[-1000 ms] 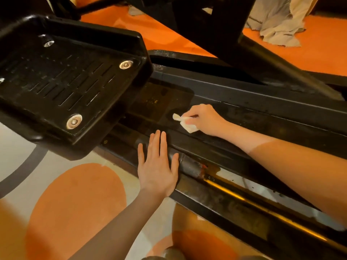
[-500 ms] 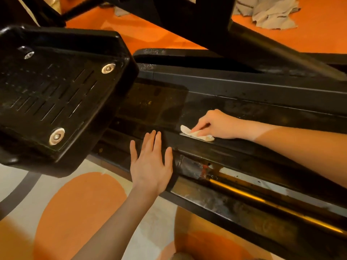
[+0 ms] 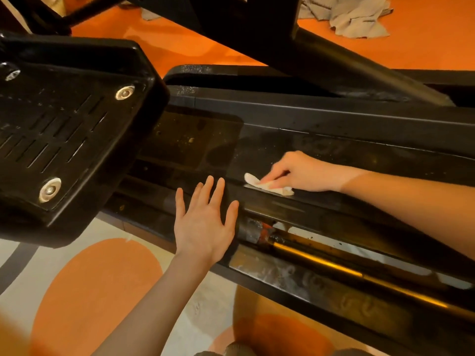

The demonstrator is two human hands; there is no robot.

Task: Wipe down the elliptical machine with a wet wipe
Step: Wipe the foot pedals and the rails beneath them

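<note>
The right hand [image 3: 303,172] pinched the wet wipe [image 3: 267,185] against the elliptical's black rail [image 3: 334,150], while the left hand [image 3: 204,222], fingers spread, rested flat just beside it

1. The wipe [image 3: 267,185] is partly hidden under the right hand [image 3: 305,173]; its full extent cannot be told
2. The pedal [image 3: 64,140] is cut off by the left edge
3. The grey cloth [image 3: 354,16] on the floor is cropped by the top edge
4. The rail [image 3: 334,268] runs out past the right edge
5. Both arms leave the picture, the left at the bottom, the right at the right
</note>
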